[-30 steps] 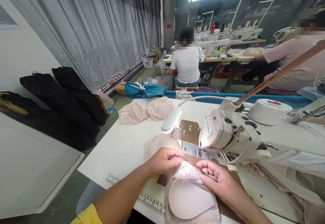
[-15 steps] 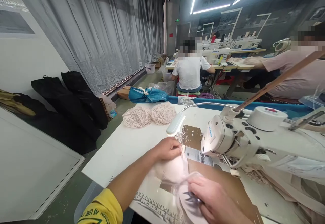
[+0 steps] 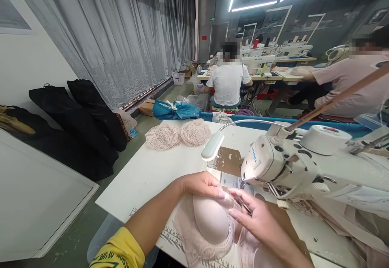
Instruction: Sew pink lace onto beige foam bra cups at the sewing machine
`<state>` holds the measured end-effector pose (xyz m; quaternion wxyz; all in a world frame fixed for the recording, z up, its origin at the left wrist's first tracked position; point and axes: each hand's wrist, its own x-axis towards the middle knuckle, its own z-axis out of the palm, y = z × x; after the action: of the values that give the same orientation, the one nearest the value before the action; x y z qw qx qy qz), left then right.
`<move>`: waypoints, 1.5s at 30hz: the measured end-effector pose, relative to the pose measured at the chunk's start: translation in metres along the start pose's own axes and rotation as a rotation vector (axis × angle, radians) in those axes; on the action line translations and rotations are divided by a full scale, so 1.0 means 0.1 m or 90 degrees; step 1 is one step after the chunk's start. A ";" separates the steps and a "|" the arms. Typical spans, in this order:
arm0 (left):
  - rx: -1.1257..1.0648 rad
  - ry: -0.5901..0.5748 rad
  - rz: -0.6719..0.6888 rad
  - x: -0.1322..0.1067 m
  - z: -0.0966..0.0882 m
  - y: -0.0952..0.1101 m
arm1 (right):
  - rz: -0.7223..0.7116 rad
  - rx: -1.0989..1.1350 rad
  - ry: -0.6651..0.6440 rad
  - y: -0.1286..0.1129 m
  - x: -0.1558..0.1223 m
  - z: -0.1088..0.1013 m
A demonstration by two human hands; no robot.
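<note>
A pale pink bra cup with lace trim [image 3: 209, 223] lies dome-up at the near edge of the white sewing table [image 3: 152, 171]. My left hand [image 3: 200, 185] pinches the fabric at the top of the cup. My right hand [image 3: 258, 219] grips the same fabric edge just right of it, with a small metal tool, thread snips by the look of them, held in the fingers. Both hands meet just in front of the needle area of the white sewing machine [image 3: 273, 162].
A gooseneck lamp [image 3: 212, 146] hangs over the needle plate. A finished lace bra [image 3: 178, 134] lies at the table's far end, with a blue bag [image 3: 173, 110] behind it. Black bags [image 3: 75, 118] lie on the floor at left. Two people sit at sewing machines behind.
The cup has been turned over from hollow side up to dome up. My right hand dropped toward me with the tool, then came back up beside the left hand.
</note>
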<state>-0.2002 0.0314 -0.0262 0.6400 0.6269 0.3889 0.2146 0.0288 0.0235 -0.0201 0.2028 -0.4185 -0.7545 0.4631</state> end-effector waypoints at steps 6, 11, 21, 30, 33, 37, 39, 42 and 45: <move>0.071 -0.065 -0.098 -0.04 -0.09 0.01 | 0.023 0.139 -0.051 -0.04 -0.03 0.05; 0.151 0.024 -0.038 -0.13 -0.19 0.08 | 0.045 0.203 -0.089 -0.01 -0.05 0.08; 0.126 0.056 0.028 0.02 0.21 0.07 | 0.029 0.115 -0.033 0.03 -0.03 0.08; -0.056 0.034 -0.012 0.05 0.26 0.03 | 0.065 0.133 0.081 0.14 -0.10 -0.07; -0.094 0.038 -0.030 0.04 0.27 0.01 | 0.103 0.130 0.077 0.24 -0.16 -0.15; -0.090 0.063 -0.030 0.05 0.28 0.00 | 0.123 0.119 0.070 0.25 -0.20 -0.20; -0.087 0.067 -0.034 0.06 0.29 0.01 | 0.103 0.104 0.041 0.21 -0.19 -0.20; -0.086 0.067 -0.045 0.08 0.30 0.01 | 0.054 0.078 -0.003 0.14 -0.15 -0.17; -0.070 0.061 -0.047 0.09 0.32 0.01 | 0.024 0.050 -0.056 0.07 -0.12 -0.15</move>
<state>-0.1701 0.0181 -0.0301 0.6616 0.5652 0.4295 0.2415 0.0490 0.0236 -0.0174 0.1769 -0.4035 -0.7359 0.5141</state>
